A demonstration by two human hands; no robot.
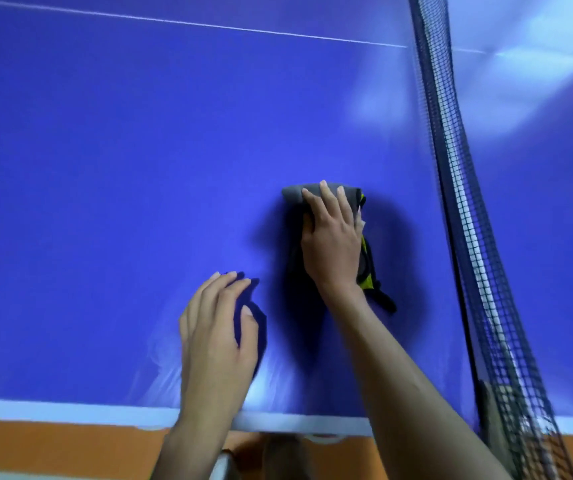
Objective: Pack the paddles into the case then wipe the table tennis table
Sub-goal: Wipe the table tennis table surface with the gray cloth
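The right hand point(330, 237) lies flat on a grey cloth point(298, 195) with yellow and black trim, fingers straight and spread a little, pressing it down on the blue tabletop point(105, 168). The cloth shows past the fingertips at 12 o'clock and trails out from under the wrist toward 5 o'clock. At 8 o'clock from that hand, well inside the near edge, the left hand point(215, 327) rests on the tabletop holding nothing, its fingers loosely bent with the tips touching the surface. A dark shadow spreads between the two hands. At 3 o'clock of the cloth, near but apart from it, the black mesh net point(458, 202) runs from 12 o'clock down to 5 o'clock and divides the tabletop. A thin white line point(208, 26) crosses the far side. The white edge band point(53, 410) borders the near side, with an orange floor point(53, 448) below it. Pale glare patches sit beyond the net. No paddles or case can be seen.
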